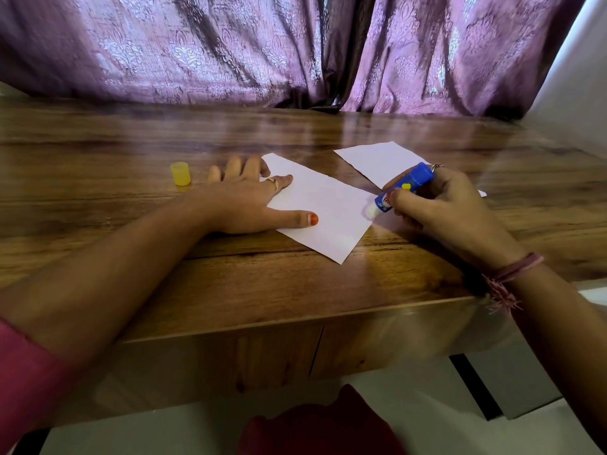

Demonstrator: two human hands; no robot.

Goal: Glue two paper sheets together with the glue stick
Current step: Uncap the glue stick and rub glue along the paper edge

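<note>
Left hand [244, 198] flat on near sheet [323, 211]; right hand [446, 208] around glue stick [404, 188].

A wooden surface [295, 290] with glossy brown grain fills the middle, and soft light reflects on it. Behind it hangs a purple curtain [197, 50] with a shiny floral pattern, in deep folds. At the right stands a pale wall [578, 93]; below is a light floor [164, 435]

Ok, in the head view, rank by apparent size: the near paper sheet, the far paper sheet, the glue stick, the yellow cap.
1. Near paper sheet
2. Far paper sheet, partly hidden by the right hand, so its full size is unsure
3. Glue stick
4. Yellow cap
</note>
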